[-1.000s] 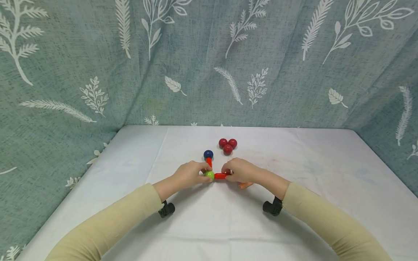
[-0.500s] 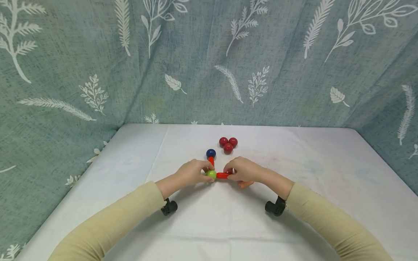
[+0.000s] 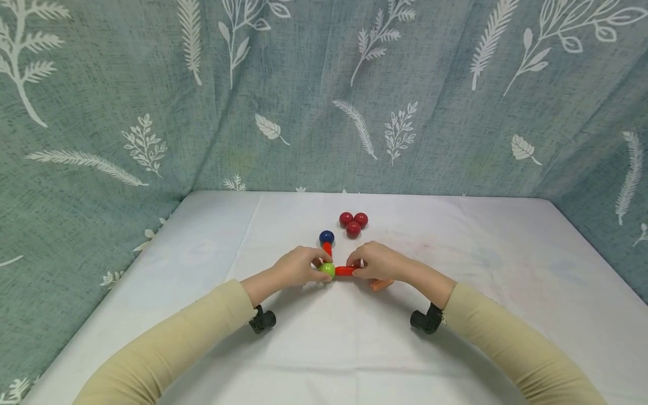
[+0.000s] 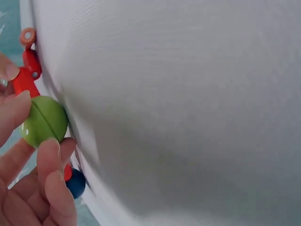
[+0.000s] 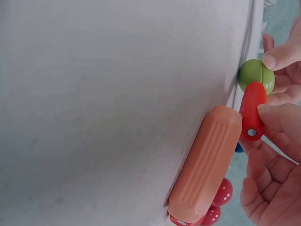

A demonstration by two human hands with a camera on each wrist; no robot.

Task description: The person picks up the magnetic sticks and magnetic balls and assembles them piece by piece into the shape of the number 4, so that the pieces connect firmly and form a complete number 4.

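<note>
My left hand (image 3: 297,266) holds a green ball (image 3: 328,270) between thumb and fingers. A red stick (image 3: 327,248) runs from near that ball to a dark blue ball (image 3: 326,237) farther back. My right hand (image 3: 378,262) pinches a second red stick (image 3: 345,271), whose left end meets the green ball. In the right wrist view this red stick (image 5: 254,110) shows a round silvery spot at its near end. Just under the right hand lies an orange ribbed rod (image 5: 207,165), with a bit of red at its lower end. The fingers partly hide the joints.
Three red balls (image 3: 353,229) sit touching each other behind the hands; the right wrist view shows white dots on the red balls (image 5: 223,191). A white cloth (image 3: 314,349) covers the table. Patterned green fabric (image 3: 324,112) hangs behind and at both sides.
Both hands have shifted slightly right, taking the green ball, both red sticks and the blue ball along. In the last half second they stay almost still, grips unchanged.
</note>
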